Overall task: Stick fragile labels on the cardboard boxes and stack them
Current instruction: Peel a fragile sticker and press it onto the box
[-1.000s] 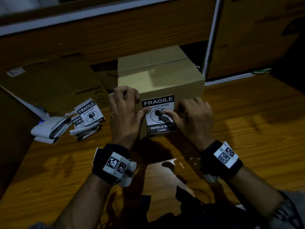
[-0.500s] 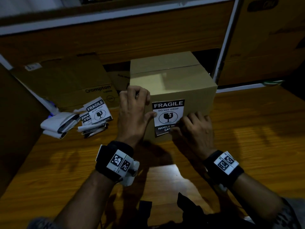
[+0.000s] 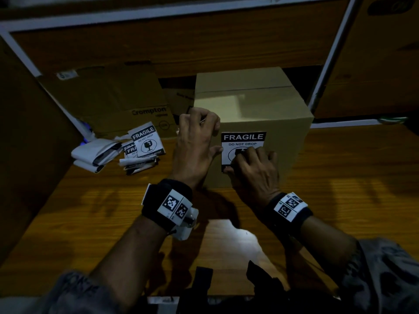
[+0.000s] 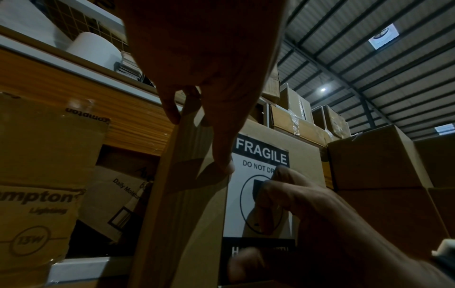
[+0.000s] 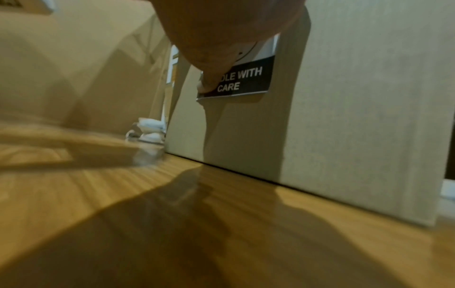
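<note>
Wood grain runs across the desk [image 3: 340, 200] under me, dimly lit, with a wooden back panel [image 3: 181, 37] edged in white behind it. On the desk stands the cardboard box [image 3: 251, 105], closed, its near face towards me. The fragile label [image 3: 243, 140] sits on that face, black and white, reading FRAGILE, DO NOT DROP at the top and HANDLE WITH CARE on the black band at the bottom.

My left hand [image 3: 196, 141] grips the box at its upper left corner: the fingers curl over the top edge while the thumb stretches right, its tip touching the label's left edge. From the left wrist view the thumb lies on the box face just beside the word FRAGILE.

My right hand [image 3: 255, 168] lies over the lower half of the label, fingers bent, their tips pressing on the printed circle. The thumb is down at the lower left corner of the label; in the right wrist view it presses on the black band, and the bottom edge there stands slightly off the cardboard.

To the left on the desk lies a loose heap of spare labels [image 3: 145, 143] with crumpled white backing paper [image 3: 95, 155] beside it, well apart from the box. Behind them leans a flattened Crompton carton [image 3: 118, 103].
</note>
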The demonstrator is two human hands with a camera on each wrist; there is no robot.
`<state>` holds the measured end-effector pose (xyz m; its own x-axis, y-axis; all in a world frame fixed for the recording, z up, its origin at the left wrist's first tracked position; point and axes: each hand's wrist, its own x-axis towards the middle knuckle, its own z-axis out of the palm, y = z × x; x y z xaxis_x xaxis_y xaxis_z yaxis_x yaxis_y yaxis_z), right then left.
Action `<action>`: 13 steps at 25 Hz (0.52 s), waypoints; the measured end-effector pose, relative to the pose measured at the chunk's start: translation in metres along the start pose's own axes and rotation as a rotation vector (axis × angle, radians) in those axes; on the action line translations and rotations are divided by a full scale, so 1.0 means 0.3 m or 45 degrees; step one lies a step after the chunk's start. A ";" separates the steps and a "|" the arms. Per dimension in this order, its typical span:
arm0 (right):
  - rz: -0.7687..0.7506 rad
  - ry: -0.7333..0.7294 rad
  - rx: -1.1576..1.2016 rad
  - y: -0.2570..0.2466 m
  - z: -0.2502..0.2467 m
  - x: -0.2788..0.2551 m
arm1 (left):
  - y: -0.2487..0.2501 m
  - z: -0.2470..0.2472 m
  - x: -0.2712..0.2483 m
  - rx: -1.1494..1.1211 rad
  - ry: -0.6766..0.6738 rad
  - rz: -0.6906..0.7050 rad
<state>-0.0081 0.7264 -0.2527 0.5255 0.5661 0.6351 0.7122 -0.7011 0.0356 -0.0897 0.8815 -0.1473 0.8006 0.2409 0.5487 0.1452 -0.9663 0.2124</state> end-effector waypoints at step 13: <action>-0.006 -0.066 -0.064 0.178 -0.049 -0.043 | -0.012 -0.022 -0.007 -0.045 -0.041 0.054</action>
<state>0.0164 0.6754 -0.2476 0.5465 0.5901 0.5943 0.6909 -0.7187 0.0782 -0.0958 0.8852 -0.1439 0.8239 0.1962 0.5317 0.0906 -0.9717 0.2183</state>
